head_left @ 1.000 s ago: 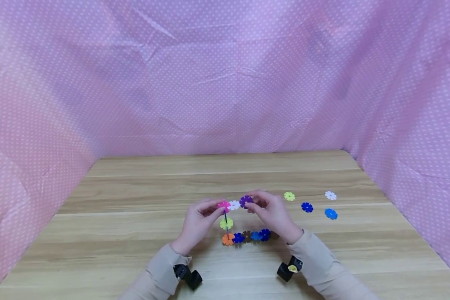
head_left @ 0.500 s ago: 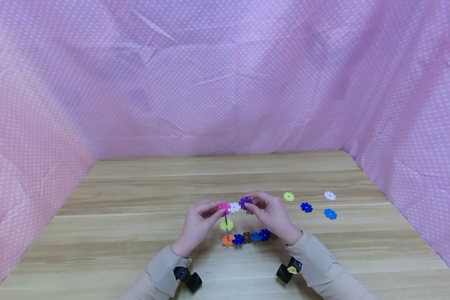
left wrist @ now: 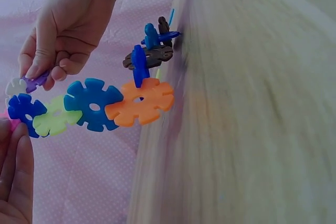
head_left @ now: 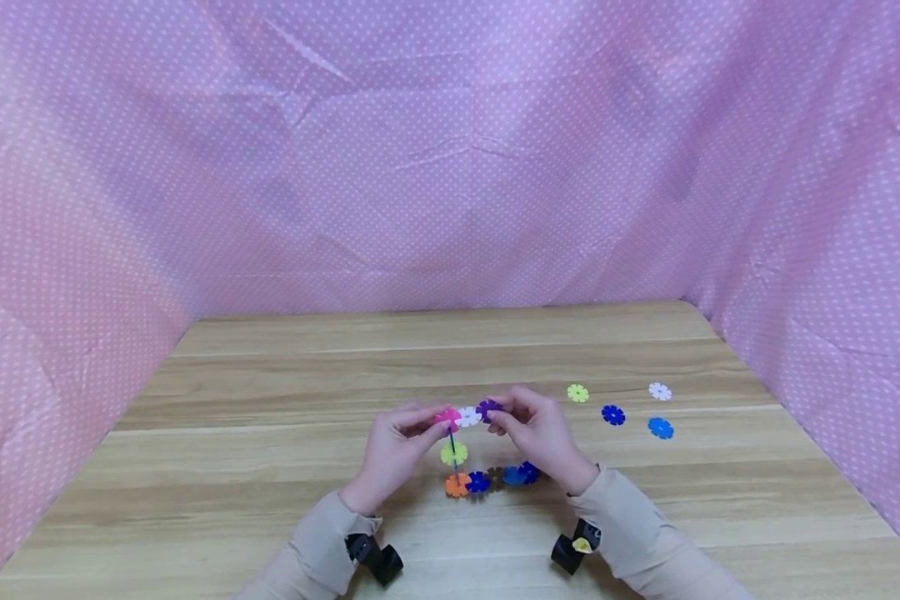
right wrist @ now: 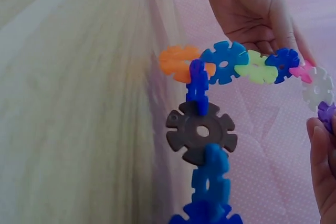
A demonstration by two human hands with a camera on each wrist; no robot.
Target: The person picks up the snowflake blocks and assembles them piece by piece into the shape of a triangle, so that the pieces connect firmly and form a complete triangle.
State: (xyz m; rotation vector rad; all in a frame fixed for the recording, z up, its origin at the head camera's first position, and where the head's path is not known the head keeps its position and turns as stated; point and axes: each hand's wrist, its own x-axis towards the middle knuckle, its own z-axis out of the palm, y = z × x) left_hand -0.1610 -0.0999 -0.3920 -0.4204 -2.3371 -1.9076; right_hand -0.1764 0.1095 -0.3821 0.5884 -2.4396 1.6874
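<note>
My left hand [head_left: 396,454] pinches a pink notched flower disc [head_left: 447,418] at the top corner of a linked chain. Between thumb and fingers, my right hand [head_left: 542,435] holds a purple flower disc [head_left: 485,410]; its edge meets the white disc [head_left: 468,417], which is joined to the pink one. Below the pink disc run a dark blue disc [left wrist: 21,113], a yellow-green disc [left wrist: 51,121], a blue disc [left wrist: 86,106] and an orange disc [head_left: 457,487]. From the orange corner a lower row goes right, including a dark blue disc [head_left: 477,482] and a brown disc [right wrist: 181,135].
To the right on the wooden table [head_left: 270,400] lie loose flower discs: yellow-green [head_left: 577,392], dark blue [head_left: 612,415], white [head_left: 660,391] and light blue [head_left: 661,428]. A pink dotted cloth [head_left: 450,183] hangs around the table's back and sides.
The purple disc has come slightly left and turned, now sitting closer against the white disc. Both hands and the chain have sunk a little; the loose discs stay put.
</note>
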